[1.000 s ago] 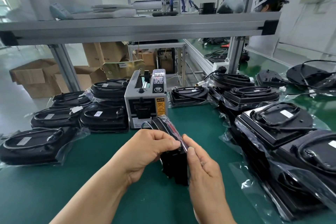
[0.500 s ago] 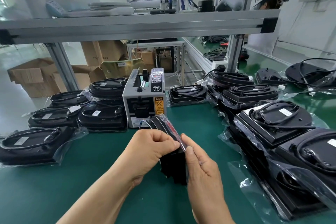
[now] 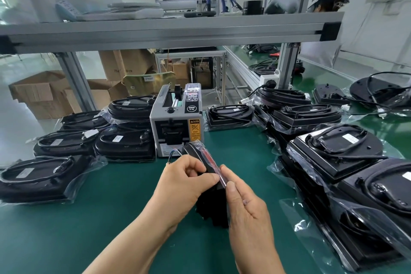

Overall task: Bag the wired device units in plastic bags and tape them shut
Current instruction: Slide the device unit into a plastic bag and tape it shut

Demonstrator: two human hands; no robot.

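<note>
Tape dispenser (image 3: pixel 178 122) at centre rear of mat (image 3: pixel 111 218) — bagged units (image 3: pixel 124 144) stacked left, unbagged units (image 3: pixel 333 149) right — held unit (image 3: pixel 200 158) before dispenser.

green bench (image 3: pixel 233 147): bagged units (image 3: pixel 124 147), tape dispenser (image 3: pixel 178 122).

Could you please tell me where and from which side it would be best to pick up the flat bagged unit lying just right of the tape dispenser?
Probably by its long front edge. The bagged unit lies flat beside the tape dispenser, its coiled cable on top. Come from the near side over the bare green table: the dispenser blocks the left, more stacked units crowd the right.
</note>
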